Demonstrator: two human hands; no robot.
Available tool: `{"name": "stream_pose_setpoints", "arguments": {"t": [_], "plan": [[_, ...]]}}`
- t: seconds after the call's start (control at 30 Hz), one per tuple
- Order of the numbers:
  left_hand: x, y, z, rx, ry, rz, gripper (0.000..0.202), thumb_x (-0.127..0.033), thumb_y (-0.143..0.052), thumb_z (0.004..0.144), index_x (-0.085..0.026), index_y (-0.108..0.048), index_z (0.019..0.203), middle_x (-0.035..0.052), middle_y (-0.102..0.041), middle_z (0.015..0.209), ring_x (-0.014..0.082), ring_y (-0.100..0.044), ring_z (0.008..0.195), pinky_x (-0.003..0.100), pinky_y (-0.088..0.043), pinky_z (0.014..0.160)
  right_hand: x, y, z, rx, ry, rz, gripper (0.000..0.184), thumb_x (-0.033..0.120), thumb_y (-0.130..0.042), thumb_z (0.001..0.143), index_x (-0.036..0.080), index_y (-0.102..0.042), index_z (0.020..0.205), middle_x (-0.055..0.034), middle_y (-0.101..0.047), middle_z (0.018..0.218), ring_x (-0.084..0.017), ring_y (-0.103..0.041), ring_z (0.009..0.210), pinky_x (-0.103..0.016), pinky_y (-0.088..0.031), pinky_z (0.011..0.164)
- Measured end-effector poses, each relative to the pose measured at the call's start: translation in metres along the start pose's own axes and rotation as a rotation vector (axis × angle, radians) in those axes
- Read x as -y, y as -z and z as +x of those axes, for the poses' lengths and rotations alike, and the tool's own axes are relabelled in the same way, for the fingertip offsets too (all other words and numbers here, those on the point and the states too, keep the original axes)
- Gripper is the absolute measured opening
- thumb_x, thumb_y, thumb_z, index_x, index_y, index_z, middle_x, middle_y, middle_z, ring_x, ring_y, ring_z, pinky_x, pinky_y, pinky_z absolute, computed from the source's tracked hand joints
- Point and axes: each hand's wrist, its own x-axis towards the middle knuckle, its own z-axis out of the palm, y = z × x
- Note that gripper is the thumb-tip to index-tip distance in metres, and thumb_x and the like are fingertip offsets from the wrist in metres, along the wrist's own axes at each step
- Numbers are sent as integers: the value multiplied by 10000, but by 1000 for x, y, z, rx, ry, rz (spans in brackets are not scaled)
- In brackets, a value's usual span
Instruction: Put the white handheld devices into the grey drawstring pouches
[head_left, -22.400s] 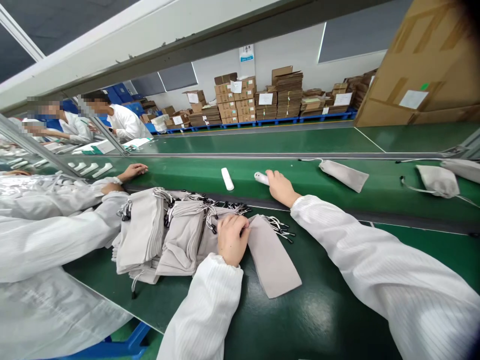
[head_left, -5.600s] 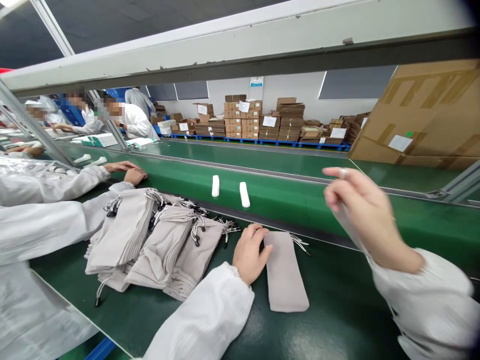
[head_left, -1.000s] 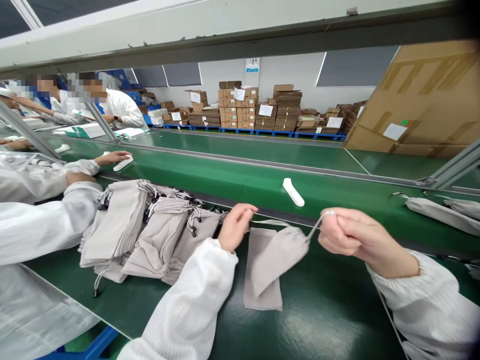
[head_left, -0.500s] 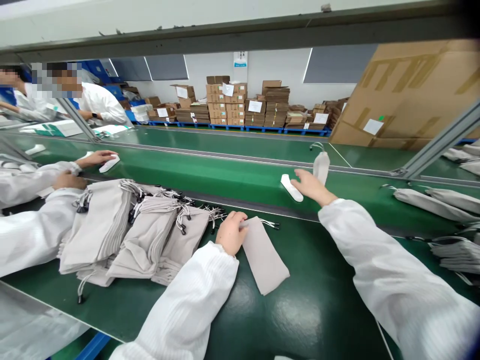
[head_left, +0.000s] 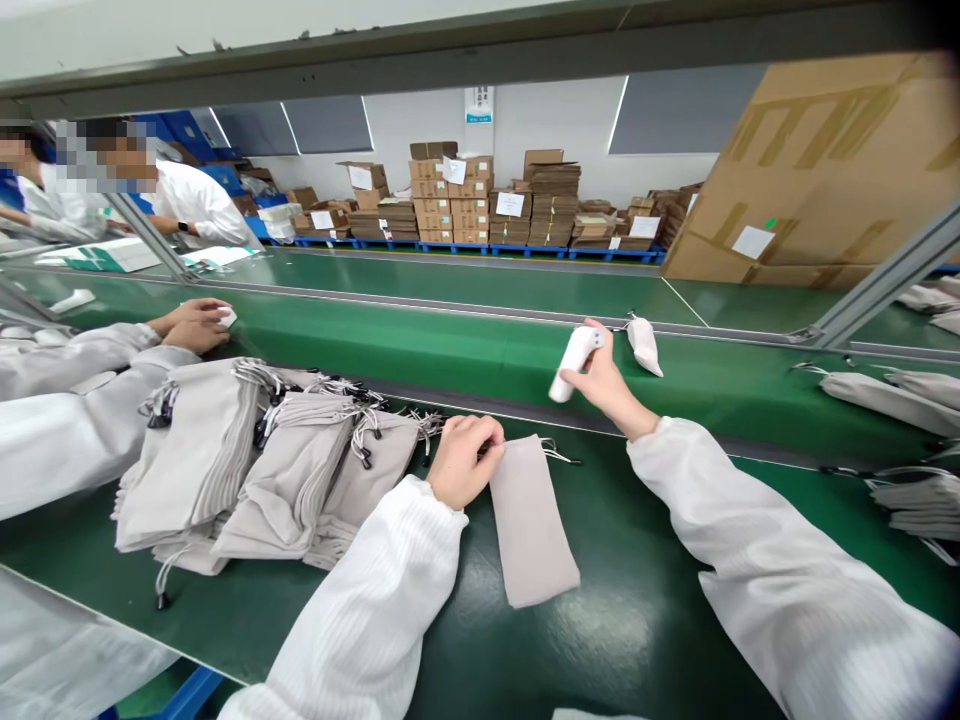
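My right hand (head_left: 604, 385) is closed around a white wand (head_left: 576, 362), which it holds tilted over the upper belt (head_left: 420, 340), and its fingers wrap the wand's top end. Just beyond it, a small pouch (head_left: 643, 345) lies on that belt, near but not touching.

My left hand (head_left: 469, 460) sits curled, fingers together, on the green desk (head_left: 637, 610) at the mouth of a flat pouch (head_left: 529, 525). It touches or nearly touches the pouch's corner, and from here I cannot tell whether it is pinching anything. That pouch lies alone, its cord trailing to the right.

To the left, close by my left hand, is a stack of pouches (head_left: 255, 470) with black-tipped cords. Beyond it, a co-worker's hands (head_left: 191, 325) rest around a white object (head_left: 227, 317) on the upper belt. More pouches (head_left: 885, 390) lie at far right.
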Motion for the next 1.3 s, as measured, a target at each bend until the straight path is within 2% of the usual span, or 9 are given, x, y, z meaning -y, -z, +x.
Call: {"name": "stream_pose_setpoints", "arguments": {"t": [0.23, 0.43, 0.53, 0.67, 0.8, 0.9, 1.03, 1.17, 1.3], "plan": [[-16, 6, 0, 4, 54, -474, 133, -292, -629, 844, -190, -567, 784, -6, -541, 774, 133, -441, 670, 258, -359, 640, 82, -21, -49, 147, -39, 574, 1105, 409, -772, 764, 411, 33, 1522, -126, -436, 1397, -244, -691, 937, -393, -605, 777], [-27, 6, 2, -244, 77, -585, 131, -265, -721, 793, -186, -621, 762, 22, -552, 839, 157, -512, 790, 275, -411, 726, 90, -33, -69, 387, 21, 508, 393, 546, -499, 965, 256, -620, 1202, -85, -584, 1268, -245, -626, 1109, -414, -527, 965], [-26, 8, 3, -352, 108, -637, 152, -265, -747, 765, -182, -622, 745, 39, -566, 912, 167, -546, 866, 274, -450, 762, 86, -34, -75, 528, 72, 320, 423, 513, -408, 1015, 209, -703, 1016, -81, -655, 1137, -241, -605, 1106, -415, -465, 1009], [-10, 20, 3, -413, 259, -705, 235, -293, -800, 702, -171, -601, 732, 5, -557, 804, 95, -504, 654, 208, -415, 585, 82, -10, -83, 553, 71, 130, 317, 436, -450, 1009, 234, -630, 1174, -48, -667, 1083, -203, -620, 949, -363, -481, 872], [9, 27, 5, -539, 376, -734, 299, -462, -688, 818, -204, -540, 786, -89, -355, 559, 52, -257, 424, 171, -218, 407, 86, 40, -93, 762, 59, 137, 387, 494, -466, 1002, 203, -654, 830, -3, -579, 716, -137, -527, 637, -285, -423, 654], [11, 16, 6, -450, 356, -705, 284, -480, -636, 862, -199, -615, 829, -39, -502, 647, 61, -344, 457, 175, -289, 427, 97, 69, -95, 675, -87, 389, 384, 536, -514, 982, 200, -635, 841, 60, -323, 547, -85, -256, 461, -254, -212, 478], [3, -12, 1, -107, 150, -449, 190, -354, -653, 864, -223, -739, 972, 83, -658, 1058, 171, -616, 832, 259, -495, 670, 113, 77, -75, 243, -80, 599, 321, 526, -621, 924, 207, -618, 882, 79, -204, 578, -76, -155, 465, -252, -130, 462], [1, -29, -3, 274, -193, 40, 232, -304, -565, 928, -344, -726, 1090, 41, -603, 1346, 283, -563, 1201, 445, -475, 991, 107, 75, -40, -99, 110, 462, 329, 530, -529, 953, 216, -604, 1013, 60, -342, 601, -100, -301, 479, -252, -294, 468], [7, -35, 1, 332, -338, 192, 245, -339, -549, 936, -396, -712, 1110, 7, -653, 1294, 308, -568, 1206, 487, -494, 957, 86, 83, -41, 20, 229, 40, 386, 323, -456, 988, 205, -497, 1352, -57, -649, 1041, -161, -607, 794, -334, -501, 764]]}}
